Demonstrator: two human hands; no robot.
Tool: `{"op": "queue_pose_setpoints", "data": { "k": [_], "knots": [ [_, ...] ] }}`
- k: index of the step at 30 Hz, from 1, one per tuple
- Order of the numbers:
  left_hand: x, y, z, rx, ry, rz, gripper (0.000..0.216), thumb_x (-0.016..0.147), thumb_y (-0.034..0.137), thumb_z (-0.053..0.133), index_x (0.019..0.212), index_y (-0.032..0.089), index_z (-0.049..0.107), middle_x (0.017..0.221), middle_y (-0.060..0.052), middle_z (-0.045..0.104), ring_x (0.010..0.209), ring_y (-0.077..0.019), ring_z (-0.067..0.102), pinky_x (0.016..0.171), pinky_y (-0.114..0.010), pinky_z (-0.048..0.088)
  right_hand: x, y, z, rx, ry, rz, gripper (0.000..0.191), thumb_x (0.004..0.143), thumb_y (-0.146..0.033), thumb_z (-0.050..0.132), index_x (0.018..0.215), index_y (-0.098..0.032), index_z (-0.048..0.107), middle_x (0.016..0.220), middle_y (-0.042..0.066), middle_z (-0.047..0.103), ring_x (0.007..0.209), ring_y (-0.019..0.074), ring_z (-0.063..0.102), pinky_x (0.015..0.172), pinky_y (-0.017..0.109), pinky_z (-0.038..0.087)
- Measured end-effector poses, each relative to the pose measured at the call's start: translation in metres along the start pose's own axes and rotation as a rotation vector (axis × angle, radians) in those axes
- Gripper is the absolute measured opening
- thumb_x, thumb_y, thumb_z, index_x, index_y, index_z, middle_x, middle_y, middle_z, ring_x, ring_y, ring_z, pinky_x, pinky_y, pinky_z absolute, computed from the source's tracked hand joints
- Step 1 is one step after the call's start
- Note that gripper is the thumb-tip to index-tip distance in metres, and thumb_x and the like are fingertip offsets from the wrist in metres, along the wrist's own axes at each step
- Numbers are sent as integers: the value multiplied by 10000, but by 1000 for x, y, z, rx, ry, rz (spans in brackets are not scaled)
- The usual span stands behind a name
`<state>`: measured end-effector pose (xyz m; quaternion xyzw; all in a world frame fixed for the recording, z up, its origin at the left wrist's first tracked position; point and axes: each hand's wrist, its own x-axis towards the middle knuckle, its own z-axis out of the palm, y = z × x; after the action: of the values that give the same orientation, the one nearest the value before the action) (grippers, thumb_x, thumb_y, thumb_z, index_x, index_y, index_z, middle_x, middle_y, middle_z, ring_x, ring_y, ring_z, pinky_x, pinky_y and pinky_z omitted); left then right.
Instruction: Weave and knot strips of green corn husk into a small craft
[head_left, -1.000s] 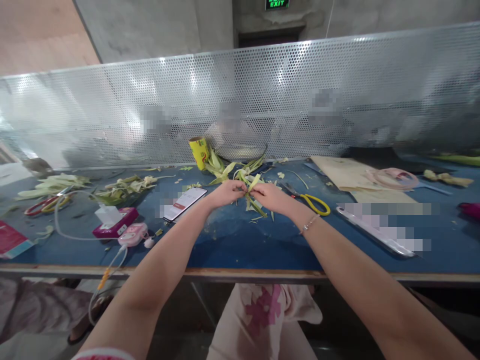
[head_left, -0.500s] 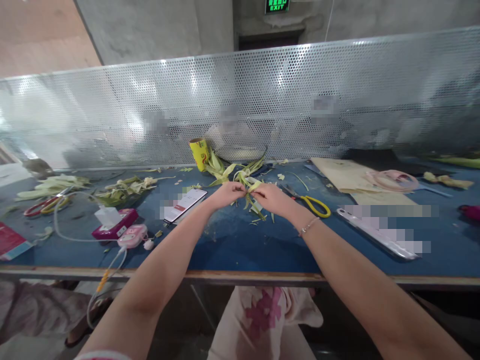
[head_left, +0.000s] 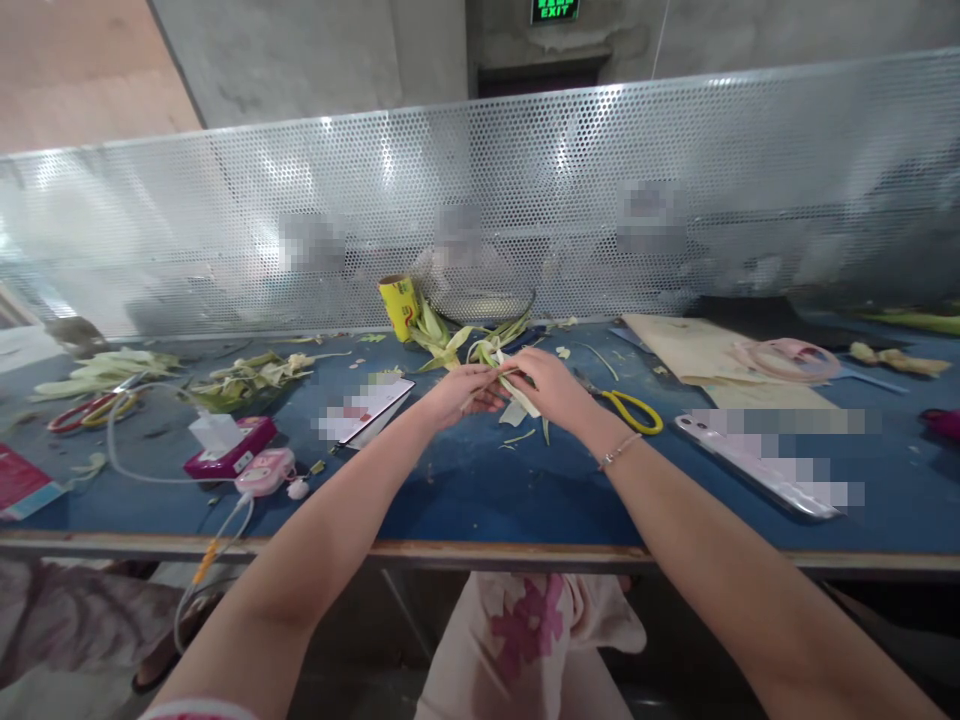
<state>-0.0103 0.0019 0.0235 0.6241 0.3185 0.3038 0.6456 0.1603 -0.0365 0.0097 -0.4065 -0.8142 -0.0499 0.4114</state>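
Both my hands meet over the middle of the blue table (head_left: 480, 490). My left hand (head_left: 459, 392) is closed, its fingers pinching thin green leaf strips (head_left: 517, 392). My right hand (head_left: 546, 385) is also closed on the same strips, which stick out below and between the two hands. More loose leaf strips (head_left: 465, 345) lie just beyond my hands. A phone (head_left: 364, 406) lies left of my left hand, and yellow-handled scissors (head_left: 626, 408) lie right of my right wrist.
A yellow roll (head_left: 398, 303) stands at the back by a perforated metal screen (head_left: 675, 200). Leaf piles (head_left: 247, 372), red scissors (head_left: 82, 410), a pink box and device with a cable (head_left: 240, 452) sit left. Cardboard (head_left: 697, 355), a pink ring (head_left: 784, 357) and a second phone (head_left: 757, 462) sit right.
My right hand has shifted up and left over the strips, nearer my left hand. The bundle of strips has turned and now hangs lower between the hands.
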Motion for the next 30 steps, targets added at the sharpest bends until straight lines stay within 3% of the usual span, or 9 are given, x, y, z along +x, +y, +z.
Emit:
{"op": "queue_pose_setpoints", "data": {
  "k": [6, 13, 22, 30],
  "knots": [
    [0, -2, 4, -130, 3, 13, 99, 793, 165, 627, 860, 122, 569, 709, -18, 635, 603, -76, 618, 631, -224, 500, 0, 2, 1, -25, 94, 104, 198, 820, -115, 458, 936, -169, 609, 950, 102, 617, 928, 220, 565, 863, 374, 418],
    [4, -10, 3, -184, -31, 51, 225, 728, 53, 662, 916, 136, 569, 688, 3, 636, 667, -79, 633, 763, -260, 502, -1, 5, 5, -23, 143, 79, 200, 803, -108, 446, 906, -188, 597, 943, 95, 595, 920, 221, 570, 848, 379, 446],
    [3, -8, 6, -198, -11, 75, 215, 737, 45, 649, 932, 118, 594, 694, -10, 652, 619, -71, 627, 675, -230, 511, -1, 7, 7, -1, 200, 107, 219, 756, -89, 463, 934, -192, 538, 981, 100, 588, 931, 227, 574, 857, 403, 443],
    [5, -6, 6, -145, 198, 185, 146, 694, 112, 695, 825, 114, 631, 612, 17, 624, 516, -54, 555, 574, -212, 468, -2, 8, 11, -3, 177, 125, 90, 801, -177, 479, 886, -204, 472, 920, 91, 560, 879, 230, 541, 783, 394, 427]
  ]
}}
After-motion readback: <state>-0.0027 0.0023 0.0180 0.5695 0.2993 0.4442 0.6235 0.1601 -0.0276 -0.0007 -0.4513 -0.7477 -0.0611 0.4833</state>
